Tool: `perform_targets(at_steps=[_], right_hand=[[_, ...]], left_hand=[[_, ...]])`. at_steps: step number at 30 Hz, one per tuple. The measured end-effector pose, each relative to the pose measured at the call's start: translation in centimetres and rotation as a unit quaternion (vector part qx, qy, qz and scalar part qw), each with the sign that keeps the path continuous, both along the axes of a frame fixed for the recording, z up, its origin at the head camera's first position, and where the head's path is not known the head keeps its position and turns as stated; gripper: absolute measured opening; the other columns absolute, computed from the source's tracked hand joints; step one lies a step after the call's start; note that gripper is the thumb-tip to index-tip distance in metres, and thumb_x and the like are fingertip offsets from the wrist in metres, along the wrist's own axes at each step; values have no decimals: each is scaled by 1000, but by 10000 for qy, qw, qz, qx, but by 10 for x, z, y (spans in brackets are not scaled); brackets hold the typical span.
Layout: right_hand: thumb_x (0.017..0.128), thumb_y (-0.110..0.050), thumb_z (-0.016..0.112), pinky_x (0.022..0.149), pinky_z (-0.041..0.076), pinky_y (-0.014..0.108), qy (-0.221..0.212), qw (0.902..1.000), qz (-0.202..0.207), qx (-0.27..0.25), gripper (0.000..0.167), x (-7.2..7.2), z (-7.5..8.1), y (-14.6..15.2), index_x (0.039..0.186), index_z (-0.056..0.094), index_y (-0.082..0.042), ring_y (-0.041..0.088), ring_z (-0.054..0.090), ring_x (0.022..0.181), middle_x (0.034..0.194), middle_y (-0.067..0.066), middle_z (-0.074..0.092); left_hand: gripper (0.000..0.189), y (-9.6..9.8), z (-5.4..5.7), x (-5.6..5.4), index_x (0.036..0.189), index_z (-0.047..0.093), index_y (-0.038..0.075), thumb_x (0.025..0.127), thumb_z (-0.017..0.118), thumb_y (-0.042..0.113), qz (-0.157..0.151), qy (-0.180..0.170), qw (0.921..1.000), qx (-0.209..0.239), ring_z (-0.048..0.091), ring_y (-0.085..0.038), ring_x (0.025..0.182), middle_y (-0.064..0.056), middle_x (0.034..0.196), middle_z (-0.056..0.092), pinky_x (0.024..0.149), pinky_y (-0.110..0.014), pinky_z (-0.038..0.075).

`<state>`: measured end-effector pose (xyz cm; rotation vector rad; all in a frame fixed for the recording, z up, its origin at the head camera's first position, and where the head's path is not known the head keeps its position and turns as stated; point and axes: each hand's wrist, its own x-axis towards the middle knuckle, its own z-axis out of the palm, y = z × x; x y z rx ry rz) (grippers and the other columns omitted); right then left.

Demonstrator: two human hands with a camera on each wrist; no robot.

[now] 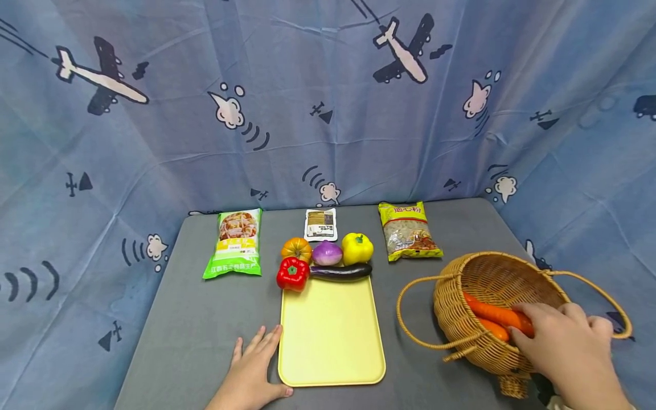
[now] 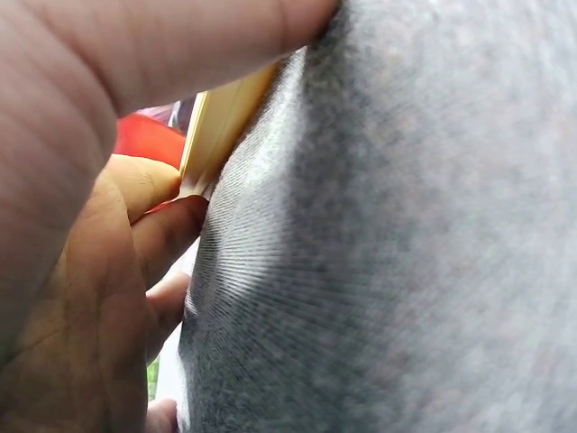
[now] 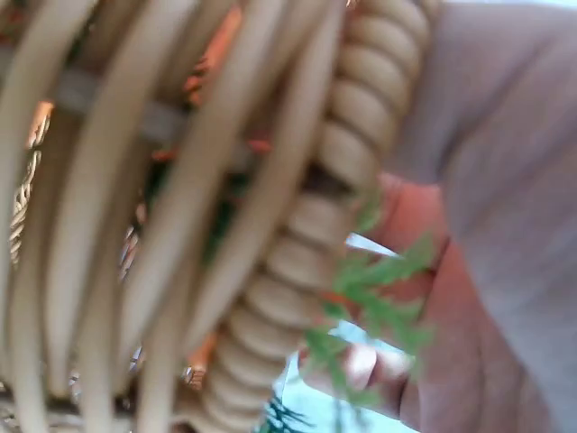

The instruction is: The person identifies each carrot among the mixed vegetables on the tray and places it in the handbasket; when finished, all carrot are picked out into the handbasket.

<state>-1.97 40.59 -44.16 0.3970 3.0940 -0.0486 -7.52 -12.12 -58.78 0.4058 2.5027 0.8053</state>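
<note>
My left hand point(image 1: 251, 370) lies flat on the table, fingers spread, with the fingertips and thumb at the left edge of a pale yellow tray point(image 1: 330, 336). My right hand point(image 1: 569, 341) reaches over the rim of a wicker basket point(image 1: 461, 336) and grips a carrot point(image 1: 492, 311) near its right end. A second carrot point(image 1: 495, 329) lies below it in the basket. In the right wrist view, green carrot leaves point(image 3: 379, 307) show beside the woven rim point(image 3: 297, 234), near the curled fingers.
At the tray's far end sit a red pepper point(image 1: 293, 274), an orange pumpkin-like vegetable point(image 1: 296, 249), a purple onion point(image 1: 327, 253), a yellow pepper point(image 1: 357, 249) and an eggplant point(image 1: 340, 272). Behind are a green food bag point(image 1: 236, 242), a small white packet point(image 1: 320, 224) and a yellow bag point(image 1: 410, 232).
</note>
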Motion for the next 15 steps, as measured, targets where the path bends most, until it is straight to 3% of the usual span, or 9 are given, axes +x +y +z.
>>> perform_targets(at_steps=[15], right_hand=[[86,-32,89,76,20,63,-396,9987,66,-320,46,-11,-1,3,120,75,-3,38,44,87,96,16,72]], left_hand=[[127,0,2,-1,168,35,7,68,99,53,-35,8,10000,30,23,-47,158,-12,170,37,112,-86,-3]])
